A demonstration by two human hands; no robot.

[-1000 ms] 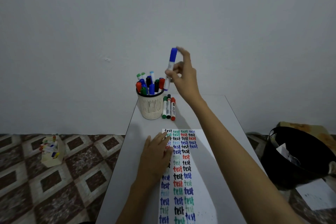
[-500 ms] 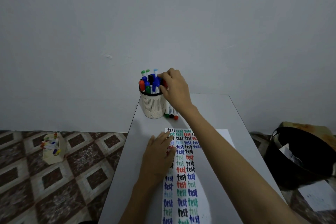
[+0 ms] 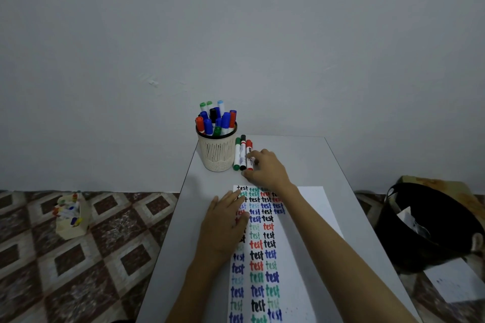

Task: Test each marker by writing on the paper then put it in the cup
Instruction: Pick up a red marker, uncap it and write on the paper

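Since half a second ago: right hand (image 3: 267, 169) has come off the cup (image 3: 217, 155) and dropped to the loose markers beside it. The blue marker (image 3: 225, 120) it carried now stands cap-up in the cup among the others. Reading: that one is tested and filed, and the next cycle is starting.

Far left of frame, on the tiled floor: small cardboard box (image 3: 72, 220) of coloured bits, not in use.

Centre: cup at the far end of the grey table (image 3: 309, 155), crowded with capped markers.

Left hand (image 3: 225, 225) lies flat below it, fingers straight, pressing the left edge of the paper (image 3: 312, 204) over the first column of "test".

Just right of the cup, side by side and touching: green marker (image 3: 237, 152), black marker (image 3: 243, 151), red marker (image 3: 249, 148). All three untested, by my judgement.

Right hand: fingers curled at the red marker, index on its barrel, thumb near its lower end. I cannot tell whether the pinch has closed.

Paper still has blank space to the right of the columns.

Far right, on the floor: black bin (image 3: 433, 228).
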